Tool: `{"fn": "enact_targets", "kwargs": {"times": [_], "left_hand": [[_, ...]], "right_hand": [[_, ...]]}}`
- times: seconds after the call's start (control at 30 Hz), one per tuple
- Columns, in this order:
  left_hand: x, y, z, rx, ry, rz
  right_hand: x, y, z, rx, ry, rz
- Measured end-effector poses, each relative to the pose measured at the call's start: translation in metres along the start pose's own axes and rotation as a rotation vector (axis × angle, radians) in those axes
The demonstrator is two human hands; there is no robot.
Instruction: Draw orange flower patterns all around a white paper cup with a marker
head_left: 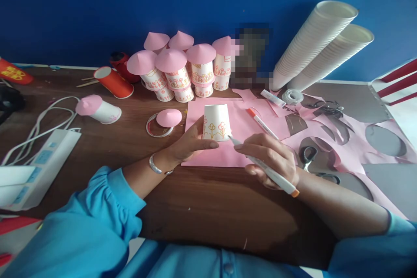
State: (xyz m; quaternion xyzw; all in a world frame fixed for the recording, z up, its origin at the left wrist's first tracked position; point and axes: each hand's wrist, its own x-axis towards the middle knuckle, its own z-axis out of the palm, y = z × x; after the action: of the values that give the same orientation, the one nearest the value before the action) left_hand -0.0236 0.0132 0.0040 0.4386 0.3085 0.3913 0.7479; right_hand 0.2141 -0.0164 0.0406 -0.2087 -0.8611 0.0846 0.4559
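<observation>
We see a white paper cup (216, 122) standing upside down on a pink paper sheet (224, 154), with small orange and pink flowers drawn along its lower edge. The left hand (192, 143) steadies it from the left side, thumb and fingers curled loosely against the cup's wall. The right hand (270, 156) is closed around a white marker (270, 173) in a writing grip, with the tip touching the cup's lower right edge and the orange end pointing back toward the wrist. A second marker (260, 122) with an orange cap lies on the sheet just right of the cup. To the left, a pink paper cone (168, 117) rests on a ring (153, 128) on the brown table (202, 208). Behind the sheet, decorated cups with pink cone roofs (182, 69) are stacked against the blue wall. Two long stacks of plain cups (322, 39) lean at the right, above cut pink scraps and scissors (308, 156). A power strip (42, 156) lies far left.
</observation>
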Motion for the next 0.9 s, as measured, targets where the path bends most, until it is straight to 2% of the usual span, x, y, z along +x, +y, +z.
{"fn": "enact_targets", "kwargs": {"times": [0.3,0.5,0.63,0.9], "left_hand": [[-0.001,0.004,0.001,-0.084,-0.075,-0.033],[0.000,0.005,0.002,-0.187,-0.160,-0.040],[0.001,0.004,0.000,-0.228,-0.162,-0.048],[0.001,0.001,-0.002,-0.186,-0.130,-0.022]], "right_hand": [[-0.003,0.000,0.007,0.062,0.025,-0.013],[-0.012,0.008,0.009,0.060,0.075,0.117],[-0.009,0.010,0.009,0.114,0.100,0.167],[0.001,-0.001,0.007,0.127,0.070,0.082]]}}
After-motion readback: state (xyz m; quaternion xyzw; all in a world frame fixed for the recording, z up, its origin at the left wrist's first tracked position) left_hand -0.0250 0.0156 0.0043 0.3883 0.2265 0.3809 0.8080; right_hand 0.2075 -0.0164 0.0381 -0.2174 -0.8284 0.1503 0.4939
